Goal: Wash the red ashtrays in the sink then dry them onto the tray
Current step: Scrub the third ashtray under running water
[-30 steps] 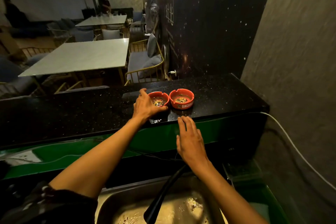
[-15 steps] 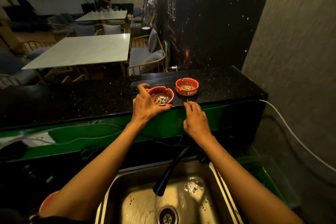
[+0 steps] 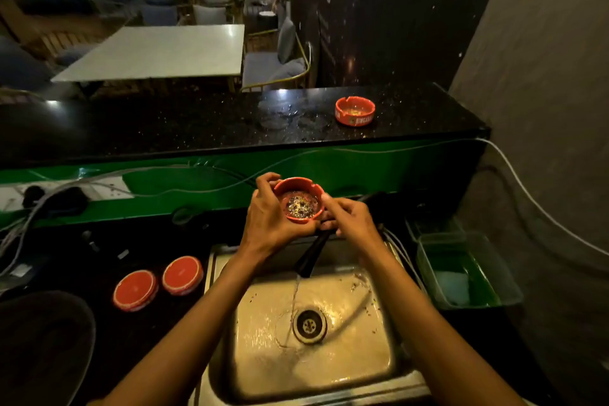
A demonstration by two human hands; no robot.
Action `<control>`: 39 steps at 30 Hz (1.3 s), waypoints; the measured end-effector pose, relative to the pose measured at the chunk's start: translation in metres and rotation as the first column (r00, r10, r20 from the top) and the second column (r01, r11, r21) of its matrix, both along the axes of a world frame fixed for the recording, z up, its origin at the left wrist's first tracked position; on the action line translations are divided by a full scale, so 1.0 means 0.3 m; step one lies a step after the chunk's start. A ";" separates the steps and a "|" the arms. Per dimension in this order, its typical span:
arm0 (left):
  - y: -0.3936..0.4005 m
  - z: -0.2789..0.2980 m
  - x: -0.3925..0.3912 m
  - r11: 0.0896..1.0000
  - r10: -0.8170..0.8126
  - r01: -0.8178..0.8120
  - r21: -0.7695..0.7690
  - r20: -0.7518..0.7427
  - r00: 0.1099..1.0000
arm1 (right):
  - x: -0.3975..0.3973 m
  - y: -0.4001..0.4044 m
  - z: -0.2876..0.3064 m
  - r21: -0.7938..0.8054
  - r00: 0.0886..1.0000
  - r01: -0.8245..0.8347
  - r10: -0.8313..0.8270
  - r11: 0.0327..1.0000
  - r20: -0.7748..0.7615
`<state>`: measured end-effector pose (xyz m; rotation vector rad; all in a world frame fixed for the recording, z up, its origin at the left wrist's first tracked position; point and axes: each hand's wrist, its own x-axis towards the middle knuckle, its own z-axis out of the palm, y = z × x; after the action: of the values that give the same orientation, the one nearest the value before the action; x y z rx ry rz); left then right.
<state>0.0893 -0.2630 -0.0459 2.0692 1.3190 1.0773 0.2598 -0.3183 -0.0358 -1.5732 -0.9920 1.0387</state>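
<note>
A red ashtray [image 3: 298, 183] full of ash and wet debris is held above the back edge of the steel sink [image 3: 379, 369]. My left hand [image 3: 268, 219] grips its left side and underside, and my right hand [image 3: 349, 219] pinches its right rim. A second dirty red ashtray [image 3: 355, 110] stands on the raised black counter [image 3: 164, 125] behind. Two more red ashtrays [image 3: 135, 290] [image 3: 182, 274] lie upside down left of the sink. Water runs from the black tap [image 3: 309, 257] into the basin near the drain [image 3: 309, 326].
A clear plastic tub [image 3: 509, 290] with a white sponge sits right of the sink by the wall. Cables [image 3: 49, 188] and a socket strip run along the green ledge at left. A dark round object [image 3: 43, 339] fills the lower left. Dining tables and chairs lie beyond the counter.
My left hand has lifted one ashtray off the raised counter and brought it down over the sink. My right hand left the counter edge and took the ashtray's right side.
</note>
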 end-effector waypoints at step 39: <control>-0.061 -0.724 -0.147 0.377 -0.033 0.193 -0.906 0.196 0.980 | -0.034 -0.147 -0.667 -0.579 0.997 -0.040 0.073 0.814 0.034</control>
<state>0.0452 -0.2813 -0.2630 1.1259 1.2295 0.2187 0.2494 -0.3625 -0.2358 -2.0825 -0.7950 1.4400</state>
